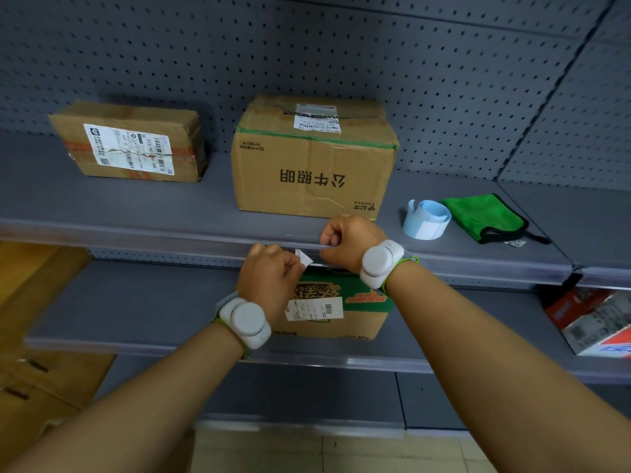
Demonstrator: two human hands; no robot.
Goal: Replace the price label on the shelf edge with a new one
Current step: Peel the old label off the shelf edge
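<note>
- The shelf (143, 196) spans mid-frame, and its clear edge strip (478, 264) runs along the front, where we work just right of centre.
- A big box (307, 179) sits centre on the shelf, with a smaller box (129, 145) in the upper left.
- A green cloth (485, 216) lies at right, and just left of it is the label roll (426, 220), our supply of new ones.
- Our right hand (345, 240) is curled over the strip at centre, and looks to be gripping its lip.
- Our left hand (269, 278) is just below and left of it, pinching the label (305, 258).
- The label is a small white scrap, bent, one end at the strip between our hands.
- We cannot tell whether it is going in or coming out.
- Risk: a skewed pull could tear the paper and leave a piece wedged in the strip.
- Risk: if the right hand slips, the strip may snap shut on the label.
</note>
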